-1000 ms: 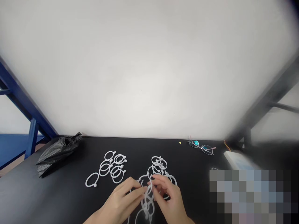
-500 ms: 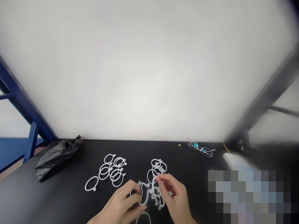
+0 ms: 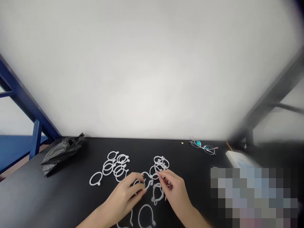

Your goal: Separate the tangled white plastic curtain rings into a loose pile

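My left hand (image 3: 124, 193) is closed, its fingertips pinching a white plastic ring (image 3: 147, 187) with small knobs at its ends. To the right, my right hand (image 3: 174, 185) has thumb and index finger pressed together beside the ring's knobbed ends; what lies between them, if anything, is hidden. Just beyond its fingertips is a tangle of overlapping white rings (image 3: 163, 159). More rings (image 3: 158, 193) lie between the hands, partly covered by my right fingers. Nearer me rests an opened ring (image 3: 139, 215), with another one (image 3: 131, 218) partly visible under my left wrist.
Several white rings (image 3: 108, 167) lie in a loose group on the black table (image 3: 78, 193), left of my hands. A crumpled black plastic bag (image 3: 63, 152) sits at the back left. Eyeglasses (image 3: 203, 147) and a white box-like object (image 3: 239, 159) are at the right, near a pixelated area.
The ring in my left hand was stretched toward my right fingers and now looks rounder, its ends closer together. The view has tilted slightly, showing more of the rings near me.
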